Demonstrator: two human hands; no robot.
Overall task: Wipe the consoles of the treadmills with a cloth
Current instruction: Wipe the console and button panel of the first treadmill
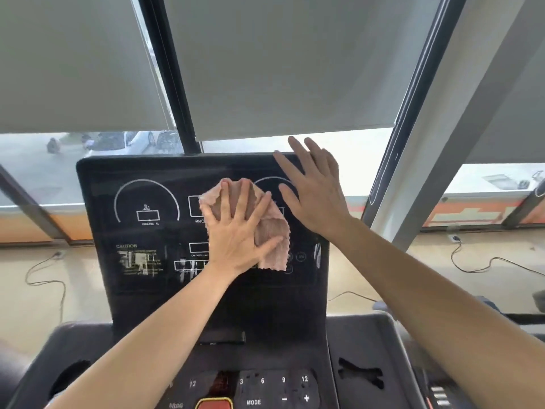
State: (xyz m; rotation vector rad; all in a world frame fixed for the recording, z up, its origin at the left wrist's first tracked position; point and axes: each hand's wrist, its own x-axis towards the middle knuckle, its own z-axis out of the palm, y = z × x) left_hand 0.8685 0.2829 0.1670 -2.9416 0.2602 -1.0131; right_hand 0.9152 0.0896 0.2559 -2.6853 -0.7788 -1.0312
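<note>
Pale roller blinds fill the upper half of the view, drawn down over a window with a dark frame post between them; a strip of bright street shows under their lower edges. In front of the window stands the treadmill's upright console, a black glossy panel printed with white arc dials, small boxes, an "INCLINE %" label and a "CAUTION" notice near its left edge. Below it the lower deck spreads toward the camera, with a dark recess on either side. Two bare forearms reach up from the bottom corners. The left hand lies flat at the middle of the panel, fingers straight and spread, thumb out to the right, pressing a cloth against the surface rather than clutching it. The right hand is at the panel's upper right corner, fingers straight and relaxed, their tips reaching over the top edge, holding nothing. The cloth is pinkish and crumpled, pinned under the left palm, its loose end hanging down to the right of the thumb over the panel's centre-right. At the deck's near edge sits a keypad marked 3, 6, 9, 12, MODE, minus and plus, with a red button just left of it. Thin cables trail across the floor beyond the console's left edge.
</note>
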